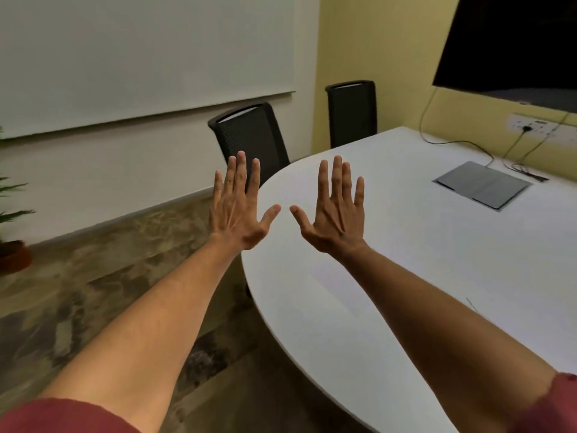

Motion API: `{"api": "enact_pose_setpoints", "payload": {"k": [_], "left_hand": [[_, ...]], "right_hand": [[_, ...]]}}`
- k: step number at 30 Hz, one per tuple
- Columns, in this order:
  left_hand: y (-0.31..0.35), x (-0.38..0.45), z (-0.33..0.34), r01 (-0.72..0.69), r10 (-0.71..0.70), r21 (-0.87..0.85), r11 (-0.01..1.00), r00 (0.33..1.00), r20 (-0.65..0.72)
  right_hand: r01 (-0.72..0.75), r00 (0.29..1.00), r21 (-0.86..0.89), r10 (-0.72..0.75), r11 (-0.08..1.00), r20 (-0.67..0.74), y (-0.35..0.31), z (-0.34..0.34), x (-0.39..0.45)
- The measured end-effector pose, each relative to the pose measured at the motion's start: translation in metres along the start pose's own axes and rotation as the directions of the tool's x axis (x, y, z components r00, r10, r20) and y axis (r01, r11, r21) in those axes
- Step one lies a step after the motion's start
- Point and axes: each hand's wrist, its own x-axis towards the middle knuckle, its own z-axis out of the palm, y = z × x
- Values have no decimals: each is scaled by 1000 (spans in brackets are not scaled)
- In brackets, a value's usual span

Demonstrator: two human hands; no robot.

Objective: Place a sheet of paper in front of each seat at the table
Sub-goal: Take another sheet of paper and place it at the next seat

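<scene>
My bare left hand point(239, 210) and bare right hand point(335, 214) carry no watch; my forearms are uncovered, with short dark-red fabric sleeves point(62, 415) near the shoulders.

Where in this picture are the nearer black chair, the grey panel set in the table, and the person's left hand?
nearer black chair point(249, 135), head view, middle of the mesh backrest
grey panel point(482, 185), head view, centre of its lid
left hand point(239, 210), head view, back of the open hand

Office meeting room. Long white tabletop point(437, 245) with rounded end, two black mesh chairs point(249, 135) drawn up. Whiteboard point(140, 57) on one wall, dark screen point(515, 42) on the other. Cable hatch point(482, 184) in tabletop, wall sockets point(537, 125).
</scene>
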Motion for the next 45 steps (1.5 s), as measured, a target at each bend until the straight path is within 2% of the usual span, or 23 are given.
{"api": "enact_pose_setpoints", "payload": {"k": [9,17,23,31,38,45], "left_hand": [[-11,111,81,-303,309,-126,944,951,24],[40,143,154,-503,538,-261,824,839,80],[91,145,220,-565,645,-358,743,748,158],[130,125,307,-528,686,-446,722,628,367],[146,118,351,-497,701,-500,709,570,428],[150,110,386,-224,606,-591,775,526,596]], "right_hand": [[-297,954,-124,301,947,14,16,48,44],[-515,844,-235,535,824,25,56,79,26],[-624,746,-288,663,727,60,103,117,1],[-707,624,-300,765,640,159,153,173,-21],[-772,504,-311,832,554,229,169,210,-43],[-842,364,-292,877,453,313,166,237,-54]]}}
